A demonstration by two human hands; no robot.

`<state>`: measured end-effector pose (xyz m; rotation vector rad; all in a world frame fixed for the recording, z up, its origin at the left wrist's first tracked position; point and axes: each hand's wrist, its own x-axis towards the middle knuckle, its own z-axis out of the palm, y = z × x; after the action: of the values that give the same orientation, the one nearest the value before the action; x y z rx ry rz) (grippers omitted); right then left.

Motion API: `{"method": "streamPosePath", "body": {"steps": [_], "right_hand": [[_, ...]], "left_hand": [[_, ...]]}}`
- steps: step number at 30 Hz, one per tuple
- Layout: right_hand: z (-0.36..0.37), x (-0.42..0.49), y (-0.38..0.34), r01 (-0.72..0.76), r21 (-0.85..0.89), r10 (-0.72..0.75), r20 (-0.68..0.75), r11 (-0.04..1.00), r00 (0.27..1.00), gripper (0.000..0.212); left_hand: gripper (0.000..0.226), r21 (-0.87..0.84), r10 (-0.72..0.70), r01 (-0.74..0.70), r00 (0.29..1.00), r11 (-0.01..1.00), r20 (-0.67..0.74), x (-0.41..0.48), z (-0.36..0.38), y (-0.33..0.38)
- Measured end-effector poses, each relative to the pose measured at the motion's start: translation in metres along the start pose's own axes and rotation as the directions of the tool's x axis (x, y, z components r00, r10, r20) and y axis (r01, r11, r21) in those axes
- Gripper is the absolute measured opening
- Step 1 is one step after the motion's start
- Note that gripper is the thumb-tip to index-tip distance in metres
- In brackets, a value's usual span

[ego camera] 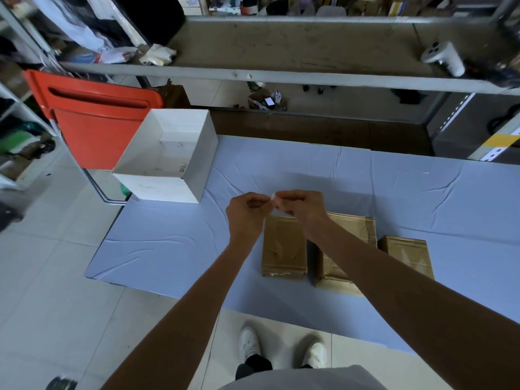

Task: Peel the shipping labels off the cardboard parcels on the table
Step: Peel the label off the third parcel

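Both hands (pixel 274 209) pinch one small white scrap (pixel 273 197).

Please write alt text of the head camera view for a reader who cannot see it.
Two bare hands, left hand and right hand, pinch a small white scrap together above three cardboard parcels on a blue-covered table. An open white box stands at the table's far left corner.

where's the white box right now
In the head view the open white box sits on the table's far left corner, in front of the orange chair, beyond and left of both hands.
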<state>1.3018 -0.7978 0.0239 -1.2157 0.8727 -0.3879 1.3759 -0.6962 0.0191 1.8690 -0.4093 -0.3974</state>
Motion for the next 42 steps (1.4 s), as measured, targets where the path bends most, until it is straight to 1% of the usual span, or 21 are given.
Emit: {"method": "streamPosePath", "body": {"steps": [3, 6, 8, 11, 12, 14, 16, 17, 18, 21, 23, 26, 28, 31, 37, 42], "right_hand": [[0.002, -0.003, -0.001, 0.011, -0.008, -0.011, -0.01, 1.0, 1.0, 0.012], [0.001, -0.006, -0.001, 0.024, -0.03, -0.024, -0.01, 0.999, 1.0, 0.008], [0.002, -0.008, -0.002, 0.033, -0.046, -0.033, -0.005, 0.998, 0.999, 0.005], [0.006, -0.01, -0.003, 0.042, -0.095, -0.044, -0.014, 0.995, 0.999, 0.003], [0.007, -0.01, -0.003, 0.043, -0.134, -0.047, -0.025, 0.99, 0.999, 0.005], [0.008, -0.009, 0.0, 0.065, -0.233, -0.075, -0.036, 0.97, 0.997, 0.02], [0.006, -0.011, 0.002, 0.13, -0.39, -0.14, 0.001, 0.912, 0.99, 0.033], [0.004, -0.01, 0.002, 0.152, -0.442, -0.158, 0.024, 0.884, 0.987, 0.034], [0.003, -0.01, 0.003, 0.161, -0.457, -0.162, 0.037, 0.875, 0.986, 0.032], [0.005, -0.008, -0.001, 0.204, -0.44, -0.198, 0.06, 0.874, 0.978, 0.011], [0.011, -0.007, -0.002, 0.249, -0.456, -0.237, 0.085, 0.854, 0.968, 0.003], [0.018, -0.001, -0.001, 0.258, -0.408, -0.224, 0.129, 0.876, 0.966, 0.007], [0.024, 0.002, 0.002, 0.292, -0.437, -0.242, 0.168, 0.85, 0.956, 0.008], [0.042, 0.002, 0.01, 0.358, -0.487, -0.275, 0.236, 0.797, 0.932, 0.008], [0.084, 0.015, 0.01, 0.299, -0.502, -0.219, 0.212, 0.811, 0.952, 0.004], [0.135, 0.036, -0.002, 0.375, -0.532, -0.26, 0.28, 0.759, 0.924, 0.001]], "left_hand": [[0.011, -0.025, -0.019, 0.02, 1.0, 0.999, 0.007, -0.002, -0.001, -0.001], [0.011, -0.044, -0.022, 0.024, 0.999, 0.999, 0.043, -0.006, -0.001, -0.005], [0.01, -0.023, 0.004, -0.003, 0.999, 1.0, 0.04, -0.009, -0.004, -0.004], [0.009, 0.019, 0.08, -0.081, 0.996, 0.997, 0.03, -0.011, -0.005, -0.002], [0.011, 0.043, 0.107, -0.108, 0.994, 0.993, 0.033, -0.012, -0.005, 0.0], [0.013, 0.106, 0.145, -0.151, 0.988, 0.983, 0.056, -0.015, -0.005, 0.001], [0.011, 0.167, 0.151, -0.166, 0.984, 0.972, 0.094, -0.018, -0.005, 0.001], [0.009, 0.187, 0.14, -0.158, 0.985, 0.97, 0.106, -0.019, -0.005, 0.0], [0.007, 0.196, 0.12, -0.14, 0.987, 0.971, 0.108, -0.019, -0.005, 0.0], [0.007, 0.139, 0.051, -0.058, 0.997, 0.989, 0.054, -0.017, -0.009, 0.003], [0.009, 0.097, 0.033, -0.033, 0.999, 0.995, -0.001, -0.017, -0.014, 0.004], [0.012, 0.089, 0.038, -0.034, 0.998, 0.995, -0.045, -0.015, -0.021, 0.001], [0.014, 0.107, 0.029, -0.023, 0.998, 0.994, -0.056, -0.012, -0.027, -0.003], [0.015, 0.167, -0.022, 0.032, 0.998, 0.985, -0.063, -0.004, -0.042, -0.015], [0.014, 0.197, -0.142, 0.139, 0.99, 0.97, 0.0, 0.026, -0.079, -0.028], [0.012, 0.227, -0.105, 0.101, 0.994, 0.969, 0.006, 0.064, -0.12, -0.03]]}}
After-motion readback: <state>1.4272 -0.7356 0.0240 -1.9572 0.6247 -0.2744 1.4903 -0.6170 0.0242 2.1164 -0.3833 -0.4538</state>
